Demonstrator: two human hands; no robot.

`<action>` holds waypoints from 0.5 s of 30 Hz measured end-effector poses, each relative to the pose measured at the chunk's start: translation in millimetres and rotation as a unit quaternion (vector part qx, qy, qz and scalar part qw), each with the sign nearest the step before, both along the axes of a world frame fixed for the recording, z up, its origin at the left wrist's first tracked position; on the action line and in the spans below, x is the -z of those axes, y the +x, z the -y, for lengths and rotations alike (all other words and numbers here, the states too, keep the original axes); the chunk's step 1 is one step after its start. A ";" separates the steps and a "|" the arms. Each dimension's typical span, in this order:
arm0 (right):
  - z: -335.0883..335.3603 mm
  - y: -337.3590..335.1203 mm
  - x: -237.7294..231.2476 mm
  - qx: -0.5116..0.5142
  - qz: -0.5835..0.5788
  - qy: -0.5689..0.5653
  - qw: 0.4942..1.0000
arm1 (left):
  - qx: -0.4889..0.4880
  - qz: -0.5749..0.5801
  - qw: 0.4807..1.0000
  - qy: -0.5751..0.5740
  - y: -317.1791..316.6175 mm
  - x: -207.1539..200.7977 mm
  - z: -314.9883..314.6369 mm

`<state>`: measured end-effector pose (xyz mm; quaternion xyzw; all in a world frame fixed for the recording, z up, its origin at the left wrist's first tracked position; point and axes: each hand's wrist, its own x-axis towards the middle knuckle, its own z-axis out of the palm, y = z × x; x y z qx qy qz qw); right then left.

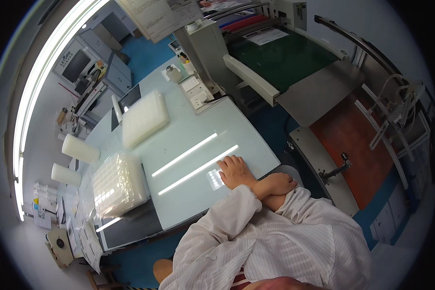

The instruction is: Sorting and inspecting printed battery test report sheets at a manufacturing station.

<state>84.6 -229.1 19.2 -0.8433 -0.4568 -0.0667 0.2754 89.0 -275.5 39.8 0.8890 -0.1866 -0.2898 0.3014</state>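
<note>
My forearms cross at the wrists over the near right part of the glass-topped table, the left one on top. My right hand [235, 172] rests on the glass with its fingers spread a little, holding nothing. Over the right wrist lies my left hand [278, 184], its fingers curled in beside the right sleeve; nothing shows in them. Left of my hands on the table [193, 169] sits a stack of white gridded trays [117, 186] in clear plastic wrap. Farther back is a second stack of pale translucent trays [145, 118], unwrapped.
Two white rolls [80, 148] lie at the table's left edge. A socket panel [195, 94] and a small metal-topped bottle [173, 73] are on its far side. To the right stand a machine with a green conveyor belt [280, 60] and an orange-surfaced one [360, 150].
</note>
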 end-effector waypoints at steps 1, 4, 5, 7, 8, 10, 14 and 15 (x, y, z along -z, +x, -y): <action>0.0 0.7 -0.9 -0.003 -0.012 0.001 1.000 | 0.000 -0.011 1.000 0.005 0.8 -2.1 0.9; -0.7 2.3 0.0 0.018 0.039 0.012 0.999 | -0.026 -0.020 0.999 0.015 0.9 3.5 3.6; -0.9 2.0 0.1 0.001 0.036 0.013 0.999 | -0.028 -0.012 0.999 0.020 -0.2 3.7 3.5; 0.9 1.5 -5.4 0.012 0.034 0.015 0.999 | -0.036 0.007 0.999 0.018 -1.6 5.2 3.5; -0.5 0.4 -4.0 -0.001 0.034 0.015 0.999 | -0.049 0.006 0.999 0.018 -2.8 6.6 2.9; 0.7 2.1 -3.8 0.013 0.038 0.015 0.999 | -0.030 0.018 0.999 0.022 -2.8 6.5 4.9; 1.1 -2.1 -0.9 0.004 0.016 0.014 1.000 | -0.034 0.015 0.999 0.021 -5.4 8.1 5.9; 0.3 -3.7 -0.9 0.005 0.011 0.012 1.000 | -0.034 0.018 0.999 0.017 -6.9 8.4 5.4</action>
